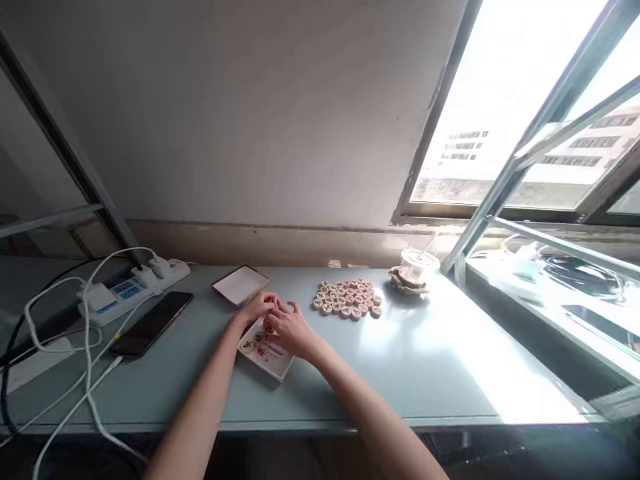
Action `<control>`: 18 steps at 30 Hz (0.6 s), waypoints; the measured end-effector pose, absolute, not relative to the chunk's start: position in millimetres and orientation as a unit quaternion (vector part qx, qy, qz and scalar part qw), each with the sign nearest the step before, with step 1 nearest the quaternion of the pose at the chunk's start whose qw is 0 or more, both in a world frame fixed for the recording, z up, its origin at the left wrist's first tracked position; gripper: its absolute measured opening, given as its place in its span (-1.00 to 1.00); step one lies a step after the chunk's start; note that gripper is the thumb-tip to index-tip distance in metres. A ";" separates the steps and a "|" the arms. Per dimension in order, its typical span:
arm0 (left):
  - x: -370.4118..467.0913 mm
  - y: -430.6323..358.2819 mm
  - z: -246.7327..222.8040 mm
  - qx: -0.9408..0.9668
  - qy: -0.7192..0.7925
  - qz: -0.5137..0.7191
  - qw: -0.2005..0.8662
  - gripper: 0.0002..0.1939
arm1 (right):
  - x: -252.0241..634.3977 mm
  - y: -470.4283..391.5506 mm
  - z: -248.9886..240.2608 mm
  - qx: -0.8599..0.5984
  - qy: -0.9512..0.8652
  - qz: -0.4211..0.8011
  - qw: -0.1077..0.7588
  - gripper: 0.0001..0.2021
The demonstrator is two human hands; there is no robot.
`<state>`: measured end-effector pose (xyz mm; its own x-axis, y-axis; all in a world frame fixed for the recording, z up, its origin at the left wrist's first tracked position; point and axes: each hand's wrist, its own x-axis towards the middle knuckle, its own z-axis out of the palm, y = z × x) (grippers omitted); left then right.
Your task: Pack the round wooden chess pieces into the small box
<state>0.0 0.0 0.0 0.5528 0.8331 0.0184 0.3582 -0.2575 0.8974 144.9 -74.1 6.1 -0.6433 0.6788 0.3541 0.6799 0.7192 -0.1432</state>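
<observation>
While both my hands meet over a shallow open box (278,364) on the near side of the bench (400,387), the contents are partly covered. Left grip (258,307): at the far-left corner of the box, fingers bent. Right grip (294,331): over the far-right part of the box, fingers somewhat spread and curled downward. The fingertips sit close together and overlap in view; I cannot tell whether either grip is clamped on a piece.

Box: three round pieces (259,337), dark characters showing, in a row along the left side; red marks on its floor. Box lid (240,285): just beyond my left hand, pale inner face up. Loose pieces (349,299): compact cluster, right of the box and farther off, red and black characters uppermost.

Far right of the cluster: clear container (418,265) on a brown base. Left: dark phone (153,325) lying flat, near a white power strip (135,290) with plugs.
</observation>
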 end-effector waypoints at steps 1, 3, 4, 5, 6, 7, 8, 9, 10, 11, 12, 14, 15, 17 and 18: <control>-0.2 -0.7 0.5 0.746 0.408 0.256 0.460 -0.85 | 146.2 -73.5 8.2 -0.371 -0.909 0.007 0.192 -0.81; -0.4 -1.3 1.0 0.741 0.423 0.256 0.455 -0.84 | 150.6 -71.4 13.0 -0.377 -0.905 0.017 0.197 -0.82; -0.5 -1.1 0.8 0.740 0.427 0.257 0.452 -0.84 | 154.1 -69.8 15.7 -0.387 -0.899 0.019 0.204 -0.83; -0.6 -0.7 0.4 0.740 0.430 0.258 0.448 -0.84 | 158.7 -67.7 18.4 -0.404 -0.889 0.017 0.217 -0.83; -0.7 -0.1 -0.1 0.742 0.429 0.260 0.444 -0.85 | 164.1 -65.5 20.9 -0.425 -0.875 0.014 0.232 -0.82; -0.8 0.5 -0.5 0.746 0.425 0.262 0.441 -0.87 | 170.3 -63.2 22.9 -0.447 -0.860 0.011 0.245 -0.82; -0.8 0.8 -0.7 0.749 0.420 0.263 0.440 -0.88 | 176.7 -61.0 24.1 -0.465 -0.849 0.010 0.253 -0.82; -0.8 0.8 -0.5 0.752 0.415 0.263 0.440 -0.89 | 183.2 -59.0 24.5 -0.477 -0.841 0.012 0.254 -0.83; -0.8 0.4 0.0 0.753 0.414 0.262 0.440 -0.90 | 189.3 -57.3 24.1 -0.485 -0.839 0.017 0.245 -0.83; -0.7 -0.4 0.9 0.752 0.418 0.260 0.439 -0.89 | 194.9 -56.0 23.0 -0.492 -0.839 0.021 0.230 -0.84; -0.5 -1.4 2.0 0.750 0.423 0.258 0.438 -0.89 | 199.8 -55.0 21.5 -0.501 -0.839 0.022 0.210 -0.86; -0.2 -3.6 4.3 0.746 0.430 0.259 0.438 -0.88 | 207.5 -53.6 18.8 -0.525 -0.833 0.010 0.173 -0.87; 0.0 -4.5 5.1 0.745 0.431 0.260 0.438 -0.88 | 210.5 -53.2 18.2 -0.543 -0.825 -0.002 0.159 -0.87; -0.1 -5.2 5.5 0.744 0.431 0.263 0.438 -0.88 | 215.0 -52.8 19.3 -0.576 -0.804 -0.027 0.142 -0.83; -0.4 -4.9 5.0 0.743 0.431 0.264 0.438 -0.88 | 216.2 -52.9 20.9 -0.585 -0.798 -0.034 0.141 -0.81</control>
<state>-0.4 -4.9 5.0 0.4885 0.8725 0.0142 0.4093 -0.2434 0.8794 216.2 -52.9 20.9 -0.2746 0.9242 0.2655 0.9435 0.3123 -0.1113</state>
